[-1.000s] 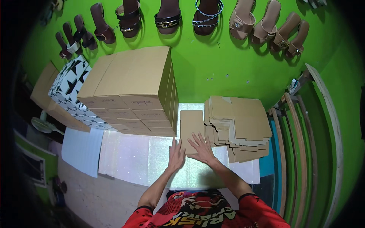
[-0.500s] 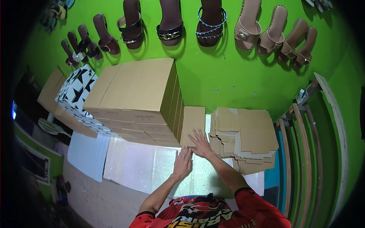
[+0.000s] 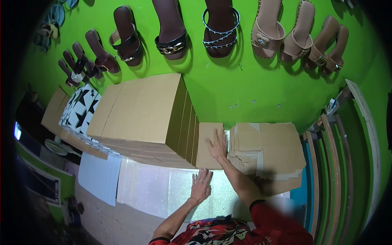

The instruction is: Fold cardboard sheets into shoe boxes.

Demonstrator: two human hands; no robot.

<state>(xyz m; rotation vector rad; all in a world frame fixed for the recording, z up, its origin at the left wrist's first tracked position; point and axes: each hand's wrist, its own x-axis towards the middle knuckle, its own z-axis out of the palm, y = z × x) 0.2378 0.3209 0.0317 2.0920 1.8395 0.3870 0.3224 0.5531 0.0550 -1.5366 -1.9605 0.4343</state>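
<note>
A single brown cardboard box [image 3: 205, 141] lies against the side of a tall stack of closed boxes [image 3: 136, 110]. My right hand [image 3: 219, 148] rests on or just over its top near the right edge, fingers spread and slightly blurred, holding nothing. At the box's near edge, my left hand [image 3: 201, 185] has its fingers stretched out, with the fingertips touching or very near that edge. Beneath it, a shiny glittery sheet [image 3: 179, 183] covers the table. To the right of my right hand sits an uneven pile of flat cardboard pieces [image 3: 281, 147].
Sandals [image 3: 171, 32] hang in a row on the green wall [image 3: 220, 90]. A box patterned with black stars [image 3: 81, 104] stands left of the stack. Wooden rails [image 3: 326, 171] lean at the right. A pale blue sheet [image 3: 98, 177] hangs off the table's left part.
My right hand has moved farther forward over the small box, and its fingers have turned to point away from me. My left hand stays by the near edge. The whole view has shifted slightly.
</note>
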